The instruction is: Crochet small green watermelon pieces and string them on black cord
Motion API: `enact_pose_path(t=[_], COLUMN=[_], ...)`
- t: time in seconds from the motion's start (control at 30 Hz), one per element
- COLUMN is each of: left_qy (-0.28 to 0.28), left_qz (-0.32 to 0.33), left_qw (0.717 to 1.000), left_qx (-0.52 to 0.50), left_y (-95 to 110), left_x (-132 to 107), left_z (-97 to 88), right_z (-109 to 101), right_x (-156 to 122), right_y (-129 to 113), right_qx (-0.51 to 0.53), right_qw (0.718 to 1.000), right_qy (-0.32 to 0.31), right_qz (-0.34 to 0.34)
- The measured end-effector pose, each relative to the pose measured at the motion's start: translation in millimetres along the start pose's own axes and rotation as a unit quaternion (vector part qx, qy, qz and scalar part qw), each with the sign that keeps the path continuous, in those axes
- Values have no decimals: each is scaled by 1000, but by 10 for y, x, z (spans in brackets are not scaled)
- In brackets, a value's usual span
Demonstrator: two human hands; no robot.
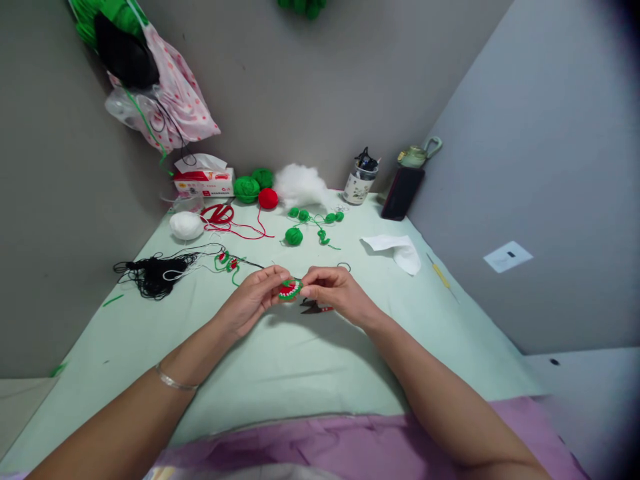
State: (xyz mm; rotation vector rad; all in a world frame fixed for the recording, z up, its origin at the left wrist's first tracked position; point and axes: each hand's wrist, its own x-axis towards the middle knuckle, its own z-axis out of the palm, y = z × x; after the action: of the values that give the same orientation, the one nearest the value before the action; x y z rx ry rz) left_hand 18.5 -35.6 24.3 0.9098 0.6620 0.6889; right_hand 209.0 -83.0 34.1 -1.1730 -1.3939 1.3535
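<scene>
Between my two hands is a small crocheted watermelon slice (289, 289), red in the middle with a white and green edge. My left hand (260, 293) pinches its left side. On its right side, the fingertips of my right hand (337, 291) are pressed together at the edge; whether they also hold a needle or yarn end is too small to tell. Under my right hand lie thread snips (313, 307) with dark blades, partly hidden. To the left of my left hand are small red and green crochet pieces (231, 265) with loose yarn ends.
Black yarn (157, 275) lies tangled at left, near a white yarn ball (187, 226) and red-handled scissors (218, 213). Behind are green yarn balls (247, 189), a red ball (269, 199) and white stuffing (301, 185). A tissue (395, 247), yellow-handled hook (442, 276) and phone (403, 193) are at right.
</scene>
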Motion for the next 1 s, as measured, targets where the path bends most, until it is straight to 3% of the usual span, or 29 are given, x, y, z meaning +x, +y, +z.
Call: enact_pose_path(t=[0.23, 0.4, 0.53, 0.73, 1.0], left_qy=[-21, -58, -48, 3, 9], left_qz=[18, 26, 47, 16, 20], left_qw=[1000, 994, 986, 1000, 997], left_qx=[-1, 93, 151, 19, -71], left_y=[79, 137, 119, 118, 119], left_x=[-18, -43, -31, 7, 22], left_z=[-32, -65, -72, -90, -86], right_z=[-14, -4, 3, 3, -52], right_x=[26, 7, 3, -3, 23], right_y=[21, 2, 40, 33, 64], right_qx=[-21, -30, -37, -39, 34], right_qw=[999, 999, 998, 996, 999], right_qy=[21, -10, -55, -84, -28], right_qz=[-14, 17, 10, -4, 24])
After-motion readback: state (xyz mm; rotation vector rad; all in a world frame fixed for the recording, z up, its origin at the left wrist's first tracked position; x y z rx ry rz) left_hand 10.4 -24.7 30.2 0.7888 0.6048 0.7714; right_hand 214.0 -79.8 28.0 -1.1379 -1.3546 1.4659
